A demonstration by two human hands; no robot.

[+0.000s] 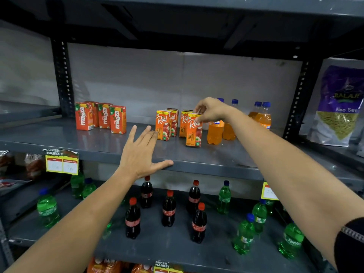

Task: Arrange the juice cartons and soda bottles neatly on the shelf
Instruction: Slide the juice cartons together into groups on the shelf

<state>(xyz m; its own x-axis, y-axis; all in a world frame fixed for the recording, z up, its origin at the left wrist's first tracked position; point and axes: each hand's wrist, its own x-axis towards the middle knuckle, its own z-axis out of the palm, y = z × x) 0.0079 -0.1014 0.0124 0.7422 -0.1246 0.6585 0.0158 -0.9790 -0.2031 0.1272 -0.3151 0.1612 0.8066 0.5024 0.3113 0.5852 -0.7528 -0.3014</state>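
Note:
On the grey middle shelf (59, 138) stand several red Maaza cartons (102, 117) at the left and several orange Real apple juice cartons (167, 125) in the middle. My right hand (210, 110) pinches the top of the frontmost Real carton (194, 133), which stands upright on the shelf. To its right stand several orange Fanta bottles (215, 133) with blue caps. My left hand (140, 152) is open and flat, fingers spread, thumb on the shelf's front edge, just left of the Real cartons and holding nothing.
The lower shelf (167, 247) holds several dark cola bottles (168, 209) and green Sprite bottles (48, 208), loosely spread. A purple snack bag (338, 107) stands in the bay to the right. A yellow price tag (62, 162) hangs on the shelf edge. Black uprights (63, 79) flank the bay.

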